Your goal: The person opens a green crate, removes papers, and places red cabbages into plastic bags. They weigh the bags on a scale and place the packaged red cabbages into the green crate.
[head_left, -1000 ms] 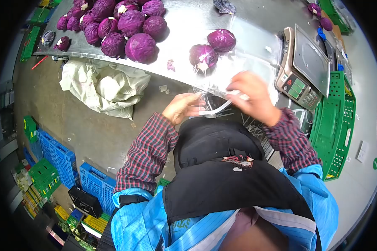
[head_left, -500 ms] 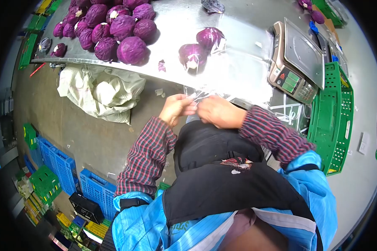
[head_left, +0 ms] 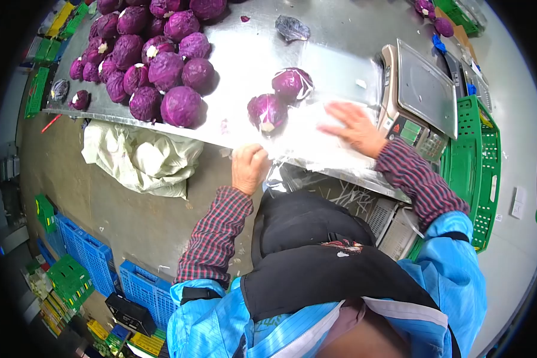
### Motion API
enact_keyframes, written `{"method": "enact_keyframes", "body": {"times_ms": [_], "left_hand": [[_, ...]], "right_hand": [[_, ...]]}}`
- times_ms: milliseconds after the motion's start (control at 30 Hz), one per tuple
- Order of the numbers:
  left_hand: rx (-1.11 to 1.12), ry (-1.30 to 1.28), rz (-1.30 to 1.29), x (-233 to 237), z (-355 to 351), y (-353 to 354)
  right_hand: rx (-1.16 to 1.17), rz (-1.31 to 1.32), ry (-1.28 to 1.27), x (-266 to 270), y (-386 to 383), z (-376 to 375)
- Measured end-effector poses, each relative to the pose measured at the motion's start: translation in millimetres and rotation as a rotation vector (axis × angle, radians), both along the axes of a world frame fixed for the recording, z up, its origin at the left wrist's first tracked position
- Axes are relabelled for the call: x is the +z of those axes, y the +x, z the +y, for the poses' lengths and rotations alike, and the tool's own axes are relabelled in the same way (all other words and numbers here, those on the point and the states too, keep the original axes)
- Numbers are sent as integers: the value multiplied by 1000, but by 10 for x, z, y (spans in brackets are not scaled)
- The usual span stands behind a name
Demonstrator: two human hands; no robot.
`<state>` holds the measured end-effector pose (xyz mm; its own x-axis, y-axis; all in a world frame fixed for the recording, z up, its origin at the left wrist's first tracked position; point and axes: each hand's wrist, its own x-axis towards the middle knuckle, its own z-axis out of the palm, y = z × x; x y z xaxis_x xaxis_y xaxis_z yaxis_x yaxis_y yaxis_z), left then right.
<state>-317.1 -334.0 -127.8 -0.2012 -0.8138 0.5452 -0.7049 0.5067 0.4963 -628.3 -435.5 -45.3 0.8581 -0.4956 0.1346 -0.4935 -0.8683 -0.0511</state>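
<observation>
My left hand (head_left: 250, 169) is closed at the table's front edge, with a clear plastic bag (head_left: 275, 178) hanging beside its fingers. My right hand (head_left: 355, 128) lies open, fingers stretched, over a shiny stack of clear plastic film (head_left: 316, 143) on the metal table (head_left: 238, 53). Between and beyond my hands sit two red cabbages: the nearer cabbage (head_left: 267, 113) and the farther cabbage (head_left: 292, 83), which has clear film around it. Glare hides the edges of the film under my right hand.
Many red cabbages (head_left: 164, 71) are heaped at the table's left. A loose dark leaf (head_left: 292, 28) lies farther back. To the right stand a weighing scale (head_left: 426, 89) and a green crate (head_left: 489, 173). A white sack (head_left: 143, 158) rests on the floor below the front edge.
My hands were together at the plastic in front of my body. Now they are apart: my right hand has moved right and forward onto the film, fingers spread; my left stays near the edge.
</observation>
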Motion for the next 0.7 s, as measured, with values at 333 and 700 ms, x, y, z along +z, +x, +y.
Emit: {"method": "enact_keyframes", "body": {"times_ms": [333,700], "left_hand": [[169,340,619,1132,-800,203],[250,1090,1136,544,-753,165]], "right_hand": [[-348,-924,998,467,595,-632],[-971,-1207,1453,-270,535,-65]]}}
